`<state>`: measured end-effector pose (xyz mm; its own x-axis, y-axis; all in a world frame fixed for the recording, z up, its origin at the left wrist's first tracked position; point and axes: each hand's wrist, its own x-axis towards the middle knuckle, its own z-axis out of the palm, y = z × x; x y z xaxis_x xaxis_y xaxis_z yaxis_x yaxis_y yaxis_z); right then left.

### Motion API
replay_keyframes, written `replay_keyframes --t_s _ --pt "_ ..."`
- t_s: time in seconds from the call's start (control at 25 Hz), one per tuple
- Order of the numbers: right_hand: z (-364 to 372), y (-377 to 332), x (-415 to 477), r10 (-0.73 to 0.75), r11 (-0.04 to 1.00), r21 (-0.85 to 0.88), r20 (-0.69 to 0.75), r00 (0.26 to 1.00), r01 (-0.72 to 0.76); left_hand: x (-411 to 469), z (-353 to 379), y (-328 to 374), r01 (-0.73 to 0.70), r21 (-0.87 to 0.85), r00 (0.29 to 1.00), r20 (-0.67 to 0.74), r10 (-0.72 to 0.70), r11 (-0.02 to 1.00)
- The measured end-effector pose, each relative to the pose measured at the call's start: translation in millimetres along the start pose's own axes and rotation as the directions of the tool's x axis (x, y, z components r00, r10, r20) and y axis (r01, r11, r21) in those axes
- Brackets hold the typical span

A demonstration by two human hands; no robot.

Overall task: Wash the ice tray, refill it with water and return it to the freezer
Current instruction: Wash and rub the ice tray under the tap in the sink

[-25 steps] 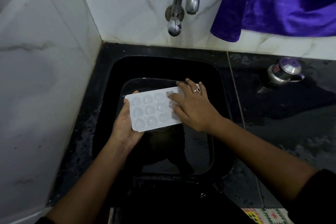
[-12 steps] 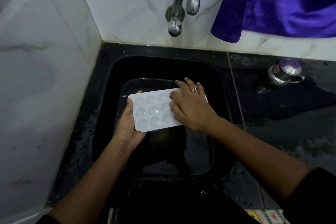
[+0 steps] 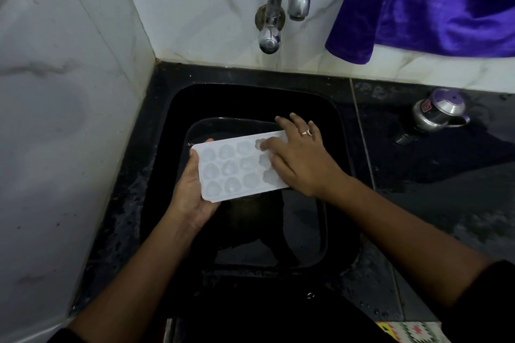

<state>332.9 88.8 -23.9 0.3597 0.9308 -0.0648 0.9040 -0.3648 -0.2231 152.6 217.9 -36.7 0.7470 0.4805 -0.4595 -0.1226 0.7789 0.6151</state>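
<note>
The black worktop (image 3: 446, 175) met marble walls at its far-left corner, where the dark sink (image 3: 250, 92) sat. Above the open basin the white ice tray (image 3: 231, 170) was held cells-up, long axis running left to right. The left hand (image 3: 189, 195) clasped its left end. The right hand (image 3: 301, 164) pressed flat-fingered on its right end.

Translucent plastic ice tray (image 3: 237, 168), shiny metal tap (image 3: 281, 5), glossy black sink (image 3: 342, 147)
</note>
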Motion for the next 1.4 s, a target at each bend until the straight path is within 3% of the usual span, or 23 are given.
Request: replay_keyframes --t_s 0.2,0.44,0.68,0.8,1.28,1.4 --pt "8 -22 0 -0.100 0.995 -0.001 -0.041 0.994 0.100 13 -11 -8 0.016 -0.097 0.999 -0.044 -0.020 0.995" --pt "13 -27 8 -0.084 0.995 -0.056 -0.041 0.996 0.082 23 -23 -19 0.070 -0.146 0.997 -0.011 -0.072 0.987" --pt "10 -26 12 -0.024 0.998 -0.054 -0.042 0.999 0.022 17 -11 -17 0.040 -0.116 0.998 -0.046 -0.046 0.992" --pt "18 -24 4 -0.083 0.992 -0.096 -0.013 0.996 0.081 16 -15 -15 0.038 -0.131 0.998 -0.048 -0.044 0.991" --pt "13 -28 12 -0.028 0.998 -0.062 -0.037 0.999 0.026 18 -20 -18 0.052 -0.098 0.997 -0.053 -0.057 0.994" --pt "19 -30 5 -0.085 0.993 -0.079 -0.005 0.996 0.084 15 -20 -14 0.031 -0.106 0.998 -0.058 -0.037 0.994"
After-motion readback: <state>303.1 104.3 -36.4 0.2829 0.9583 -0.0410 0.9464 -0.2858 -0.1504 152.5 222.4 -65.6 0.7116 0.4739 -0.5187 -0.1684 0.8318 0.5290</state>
